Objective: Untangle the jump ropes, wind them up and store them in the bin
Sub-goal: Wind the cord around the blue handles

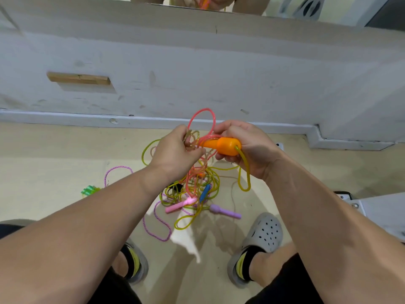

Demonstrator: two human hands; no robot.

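Observation:
My right hand (247,150) grips an orange jump-rope handle (223,145) held sideways, with a yellow-green rope (245,176) looping down from its end. My left hand (175,154) pinches a bunch of tangled pink and yellowish rope strands (195,139) just left of the handle. A pink loop (201,119) arches above both hands. Below them a tangle of ropes (192,189) hangs to the floor, with a pink handle (179,205), a blue handle (205,193) and a purple handle (225,211) in it. A pink braided rope (157,224) trails left.
A white wall with a baseboard (87,119) runs across ahead. A green handle (89,190) lies on the tan floor at left. My feet in grey clogs (260,242) stand at either side. A white object with metal fittings (372,209) sits at right.

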